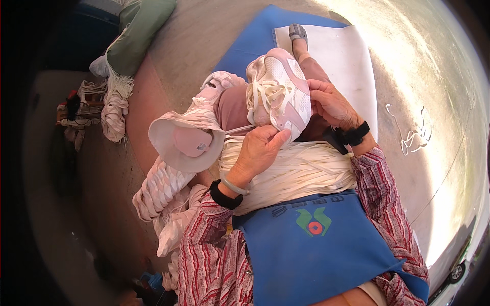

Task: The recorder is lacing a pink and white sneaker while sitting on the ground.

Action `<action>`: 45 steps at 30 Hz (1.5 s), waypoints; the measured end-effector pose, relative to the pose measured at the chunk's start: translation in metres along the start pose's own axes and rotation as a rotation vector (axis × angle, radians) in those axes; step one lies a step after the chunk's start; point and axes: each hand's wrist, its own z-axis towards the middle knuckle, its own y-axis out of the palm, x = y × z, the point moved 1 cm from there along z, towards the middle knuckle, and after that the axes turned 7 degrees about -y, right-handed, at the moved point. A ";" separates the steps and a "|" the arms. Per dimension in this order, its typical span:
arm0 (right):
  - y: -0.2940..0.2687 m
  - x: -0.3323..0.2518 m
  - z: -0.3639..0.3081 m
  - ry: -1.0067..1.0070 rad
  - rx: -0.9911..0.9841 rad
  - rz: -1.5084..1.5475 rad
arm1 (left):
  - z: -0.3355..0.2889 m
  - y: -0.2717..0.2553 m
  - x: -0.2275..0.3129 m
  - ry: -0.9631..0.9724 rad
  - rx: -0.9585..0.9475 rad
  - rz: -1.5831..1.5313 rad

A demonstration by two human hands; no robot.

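Between my hands is a white and pink sneaker upper (295, 97), its cream lace (270, 93) strung in loose criss-cross loops over the front. My left hand (258, 153) pinches the near edge with thumb and fingers. At the right edge, my right hand (333, 106) grips the side of the upper. Across my lap lies a thick bundle of flat cream laces (301, 171). Just left of my left hand, a pale flared piece with a pink oval inside (159, 136) sits at the end of a row of nested uppers.
More stacked pink-white uppers (166, 189) lie at my left side. A blue apron (326, 255) covers my lap. Ahead, blue and white sheets (343, 56) are spread under my outstretched leg. Loose laces (408, 140) lie on the concrete at right; a green sack (138, 38) stands far left.
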 end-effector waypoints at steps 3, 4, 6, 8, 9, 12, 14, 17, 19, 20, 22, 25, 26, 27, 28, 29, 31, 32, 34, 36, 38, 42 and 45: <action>0.010 0.004 0.007 -0.093 0.017 -0.295 | -0.016 0.000 0.005 0.080 0.012 -0.363; 0.013 0.003 0.011 -0.195 0.035 -0.471 | -0.023 -0.005 0.009 0.076 0.032 -0.363; 0.022 0.006 0.012 -0.194 0.040 -0.632 | -0.035 -0.015 0.014 0.044 0.021 -0.755; 0.037 0.005 0.011 -0.408 0.198 -1.227 | -0.049 -0.037 0.004 0.036 0.042 -0.802; 0.034 0.009 0.015 -0.448 0.227 -1.276 | -0.056 -0.044 -0.005 0.062 0.126 -0.912; 0.020 0.012 0.019 -0.402 0.264 -1.311 | -0.075 -0.076 -0.041 0.119 0.183 -1.285; 0.022 0.005 0.017 -0.392 0.254 -1.337 | -0.086 -0.101 -0.137 0.130 0.403 -0.660; 0.034 0.003 0.015 -0.516 0.254 -1.442 | -0.082 -0.106 -0.174 0.060 0.549 -0.157; 0.059 -0.009 0.010 -0.667 0.257 -1.529 | -0.073 -0.112 -0.175 -0.011 0.493 -0.230; 0.075 -0.019 0.007 -0.533 0.106 -1.406 | -0.072 -0.111 -0.174 -0.011 0.502 -0.244; 0.097 -0.014 0.005 -0.408 -0.018 -1.283 | -0.067 -0.117 -0.127 0.179 0.481 -0.058; 0.121 0.007 0.005 -0.847 -0.442 -1.151 | -0.067 -0.125 -0.123 0.045 0.452 -0.344; 0.124 0.011 0.007 -0.623 -0.399 -1.036 | -0.075 -0.126 -0.113 -0.051 0.461 -0.405; 0.126 0.014 0.009 -0.403 -0.354 -0.913 | -0.085 -0.129 -0.102 -0.092 0.522 -0.267; 0.124 0.013 0.013 -0.397 -0.356 -0.918 | -0.095 -0.133 -0.097 -0.094 0.522 -0.275; 0.120 0.012 0.018 -0.219 -0.330 -0.895 | -0.105 -0.139 -0.097 -0.238 0.636 -0.272; 0.132 0.001 0.018 0.132 -0.308 -0.799 | -0.119 -0.146 -0.115 -0.405 0.770 -0.277; 0.128 0.008 0.021 0.140 -0.318 -0.802 | -0.117 -0.146 -0.131 -0.255 0.937 -0.098; 0.125 0.012 0.022 -0.392 -0.663 -0.776 | -0.109 -0.145 -0.134 -0.105 1.095 0.080; 0.126 0.007 0.015 -0.322 -0.718 -0.751 | -0.088 -0.137 -0.125 0.011 0.826 -0.264; 0.132 0.005 0.012 -0.285 -0.805 -0.756 | -0.083 -0.146 -0.136 -0.031 0.797 -0.305; 0.142 0.006 0.008 -0.253 -0.880 -0.739 | -0.069 -0.164 -0.091 -0.172 0.650 -0.198; 0.144 0.006 0.005 -0.282 -0.860 -0.775 | -0.059 -0.167 -0.068 -0.086 0.669 -0.046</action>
